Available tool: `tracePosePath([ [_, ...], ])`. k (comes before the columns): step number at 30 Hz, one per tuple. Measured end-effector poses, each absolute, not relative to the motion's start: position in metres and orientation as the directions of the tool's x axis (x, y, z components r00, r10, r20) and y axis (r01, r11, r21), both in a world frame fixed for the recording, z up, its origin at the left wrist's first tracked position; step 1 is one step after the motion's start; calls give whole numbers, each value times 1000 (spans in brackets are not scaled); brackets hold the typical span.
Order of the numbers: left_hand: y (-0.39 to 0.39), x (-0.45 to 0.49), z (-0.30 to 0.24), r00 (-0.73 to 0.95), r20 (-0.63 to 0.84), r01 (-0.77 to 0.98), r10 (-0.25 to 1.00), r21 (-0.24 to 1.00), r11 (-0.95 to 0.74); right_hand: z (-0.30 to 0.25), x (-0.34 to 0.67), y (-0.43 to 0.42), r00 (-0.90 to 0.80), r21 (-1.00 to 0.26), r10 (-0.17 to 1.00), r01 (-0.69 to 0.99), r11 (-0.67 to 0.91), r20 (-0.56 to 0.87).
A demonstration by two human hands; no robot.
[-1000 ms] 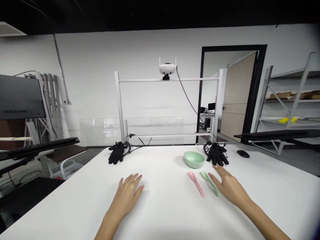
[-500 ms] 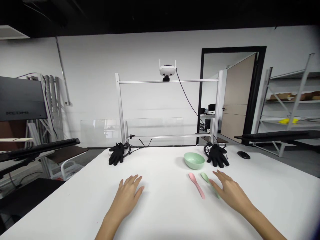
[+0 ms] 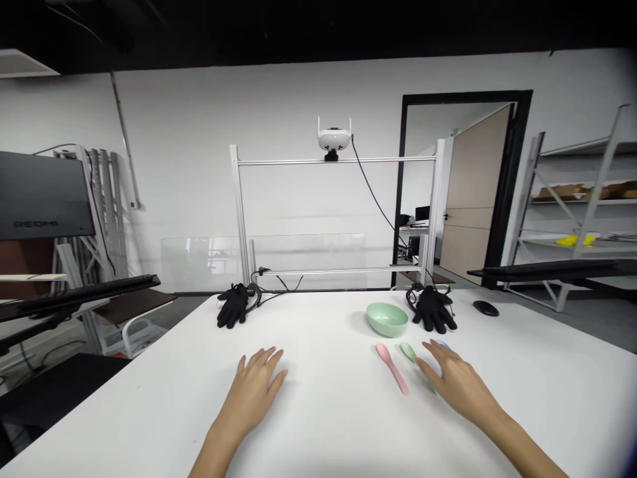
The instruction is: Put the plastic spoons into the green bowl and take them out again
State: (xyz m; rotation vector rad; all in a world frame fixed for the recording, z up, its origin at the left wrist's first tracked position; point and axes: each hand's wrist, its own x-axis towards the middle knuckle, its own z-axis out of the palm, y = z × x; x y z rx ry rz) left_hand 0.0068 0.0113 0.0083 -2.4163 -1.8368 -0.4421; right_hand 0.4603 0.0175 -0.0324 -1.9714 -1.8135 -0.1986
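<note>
Right hand: the right hand (image 3: 460, 385) is open, palm down, fingers spread and not closed on anything. It sits low over a pale green plastic spoon (image 3: 409, 352), though whether it touches the spoon is hard to tell.

Left hand: the left hand (image 3: 251, 398) is open too, palm down and empty, with its fingertips on or just above the white table (image 3: 328, 431), well apart from the other hand.

Green spoon: it lies flat and slants toward the person, with its bowl showing past the right fingers and most of its handle hidden under the hand.

Close by: a pink plastic spoon (image 3: 391, 367) lies just beside the green spoon, and a small pale blue item (image 3: 442, 344), too small to identify, shows past the right fingertips.

Handling: the gap between the spoons looks narrow, so a clean pinch would likely need to come from the green spoon's far side, keeping clear of the pink spoon.

Farther along the table: a pale green bowl (image 3: 387, 319) sits upright beyond the spoons, between two black gloves (image 3: 432, 309) (image 3: 233, 305) with cables. A black computer mouse (image 3: 485, 308) lies past the right glove.

Behind: an aluminium frame (image 3: 333, 160) carries a white camera unit (image 3: 332, 139).
</note>
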Motion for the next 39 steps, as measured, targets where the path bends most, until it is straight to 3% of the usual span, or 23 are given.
tracePosePath([
  [25,10,7,8,240,287,949,927,132,-286,-31,458,20,112,-239,906,971,-13,408],
  [34,10,7,5,244,300,946,922,136,-295,-18,438,35,58,-205,880,978,46,471],
  [39,9,7,7,243,290,947,926,138,-291,-7,414,37,72,-176,927,984,-6,369],
])
